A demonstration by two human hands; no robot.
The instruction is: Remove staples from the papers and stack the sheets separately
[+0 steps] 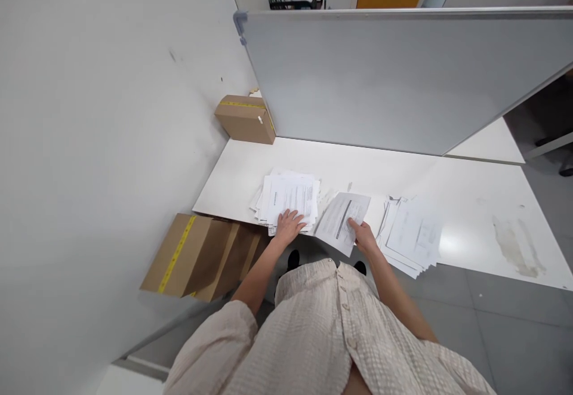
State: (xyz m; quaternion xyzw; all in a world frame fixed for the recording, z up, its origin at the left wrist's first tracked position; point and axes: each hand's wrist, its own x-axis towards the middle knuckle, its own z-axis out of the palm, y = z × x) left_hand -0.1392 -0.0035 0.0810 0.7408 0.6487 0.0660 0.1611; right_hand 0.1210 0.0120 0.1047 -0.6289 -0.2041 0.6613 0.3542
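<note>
My left hand [289, 226] lies with its fingers spread on the front part of a stack of printed papers [290, 195]. The stack is uneven, with sheet edges sticking out on its left side. Between thumb and fingers, my right hand [363, 235] grips the right edge of a printed sheet [341, 221]. That sheet is tilted and lifted at the table's front edge, with a dark band across its print. Just right of this hand is a second pile of papers [412, 234], fanned out and partly over the table edge.
The white table [474, 204] has a peeled, stained patch at its right end. A grey-white panel [380, 79] stands along its back. One cardboard box [246, 123] sits at the back left corner; more cardboard boxes [179, 255] stand below the left end, beside the wall.
</note>
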